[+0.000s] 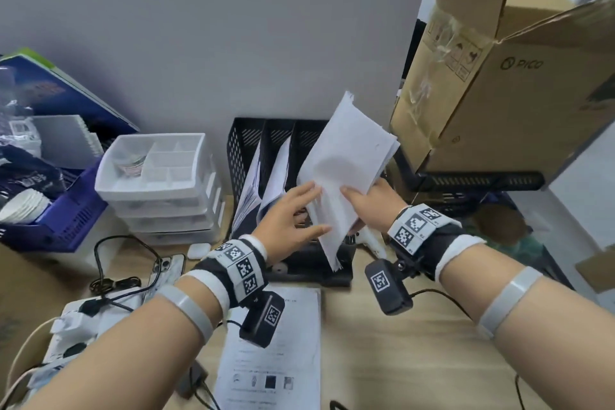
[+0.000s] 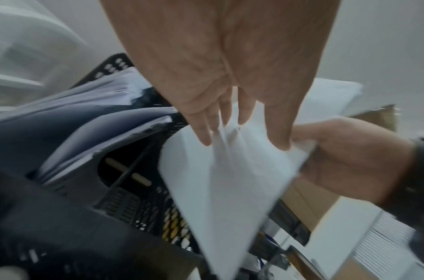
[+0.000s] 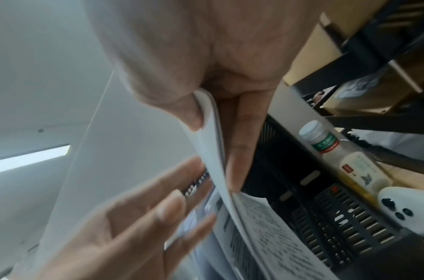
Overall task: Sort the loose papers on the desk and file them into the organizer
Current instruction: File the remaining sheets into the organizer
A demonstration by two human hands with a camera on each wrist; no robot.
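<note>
Pinching a thin sheaf of papers [image 1: 346,163] at its near edge, my right hand [image 1: 369,203] carries it tilted above the black organizer [image 1: 243,143]; my left hand [image 1: 286,220] lies flat-fingered against its face. Light and floppy, I judge: support both edges. One sheet [image 1: 276,349] lies on the bench behind my wrists.

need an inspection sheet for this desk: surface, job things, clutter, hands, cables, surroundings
surface: wooden desk, one printed sheet lying flat near the front edge.
job's things: black mesh organizer with papers in its left slots; paper stack held tilted above its right slot.
clutter: white drawer unit, blue basket, phone, earbud case.
hands: right hand pinches the stack; left hand lies flat on it, fingers straight.
cables: black cable looped by a power strip.
surroundings: grey partition, open cardboard box.
</note>
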